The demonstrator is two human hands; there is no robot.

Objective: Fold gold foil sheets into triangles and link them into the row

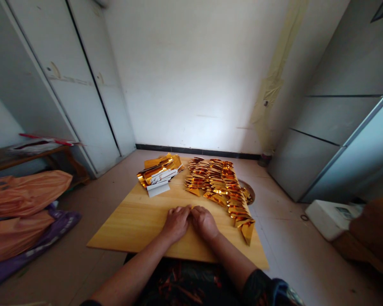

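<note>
My left hand and my right hand meet over the near middle of the wooden board, fingers curled and pressed together. A tiny golden-yellow sliver shows between the fingertips; what they grip is mostly hidden. Beyond my right hand lie several rows of folded gold foil paper pieces, overlapping one another and running toward the board's right edge. Past my left hand is a loose stack of gold foil sheets, with white-backed folded strips on its near side.
The light wooden board is a low tabletop in front of my lap. A round basket is partly hidden behind its right edge. Orange and purple bags lie at left, a white box at right. A grey fridge and pale cabinets flank the wall.
</note>
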